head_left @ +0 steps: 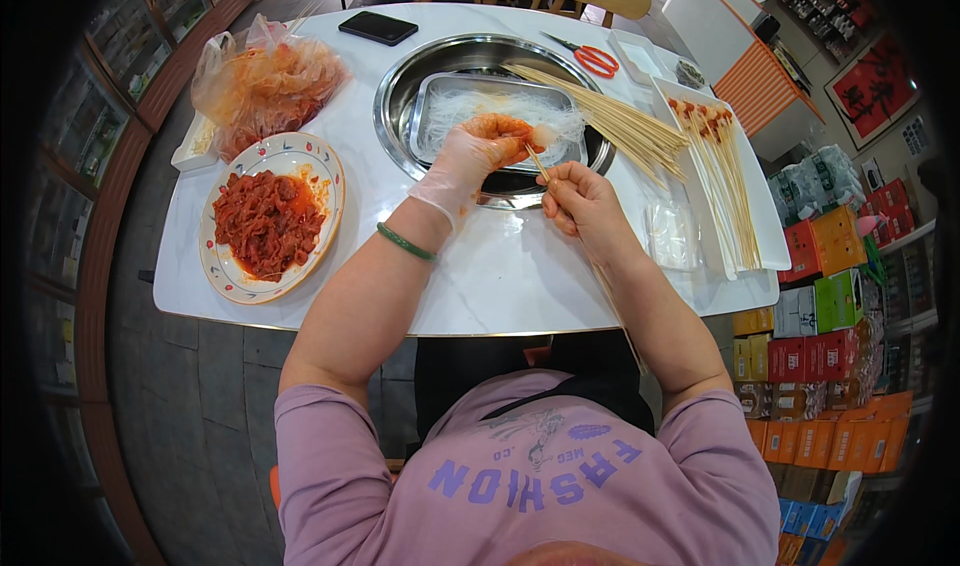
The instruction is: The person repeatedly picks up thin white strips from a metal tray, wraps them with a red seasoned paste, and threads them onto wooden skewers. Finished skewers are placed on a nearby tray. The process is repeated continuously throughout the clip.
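Note:
My left hand [491, 142], in a clear plastic glove stained orange, pinches a small piece of food at the tip of a wooden skewer [537, 162]. The bare fingers of my right hand [581, 200] close on that skewer, whose long shaft runs down along my right forearm. Beneath my left hand lies a metal tray [421, 127] of thin white strands [469, 104], set in a round steel basin [386, 93] in the table. A bundle of bare skewers [615, 115] rests across the basin's right rim. At the left, a plate [334, 183] holds red marinated meat slices [262, 224].
A stained plastic bag [274, 78] stands at the back left, near a black phone [378, 28]. Orange-handled scissors [596, 61] lie behind the basin. At the right are a long white tray [769, 247] of loaded skewers [720, 168] and a clear plastic packet [673, 236].

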A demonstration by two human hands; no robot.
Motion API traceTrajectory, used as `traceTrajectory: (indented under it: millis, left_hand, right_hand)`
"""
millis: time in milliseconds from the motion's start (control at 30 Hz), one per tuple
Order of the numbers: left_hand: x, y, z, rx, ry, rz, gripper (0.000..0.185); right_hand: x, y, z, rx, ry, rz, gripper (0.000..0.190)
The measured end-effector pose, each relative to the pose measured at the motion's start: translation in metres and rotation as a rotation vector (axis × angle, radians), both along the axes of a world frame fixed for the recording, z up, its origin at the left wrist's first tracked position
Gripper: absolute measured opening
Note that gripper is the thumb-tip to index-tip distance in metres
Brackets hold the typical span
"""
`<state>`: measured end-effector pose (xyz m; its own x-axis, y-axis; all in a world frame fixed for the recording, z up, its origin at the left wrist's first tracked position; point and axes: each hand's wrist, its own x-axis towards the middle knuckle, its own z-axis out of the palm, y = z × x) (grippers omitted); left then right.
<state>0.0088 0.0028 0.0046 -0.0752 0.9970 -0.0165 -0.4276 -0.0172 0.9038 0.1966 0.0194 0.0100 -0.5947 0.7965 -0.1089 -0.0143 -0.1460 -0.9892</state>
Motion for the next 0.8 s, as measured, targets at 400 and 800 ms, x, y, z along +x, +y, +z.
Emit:
traceTrajectory:
  millis: [400,800]
  left_hand:
    - [0.001,0.01,-0.013,0.23,0.097,0.111,0.02]
    - [0.007,0.008,-0.011,0.351,0.165,0.224,0.019]
  right_hand:
    - [-0.007,-0.001,-0.006,-0.097,0.151,-0.02,0.013]
    - [-0.017,-0.005,-0.007,-0.184,0.205,-0.057,0.013]
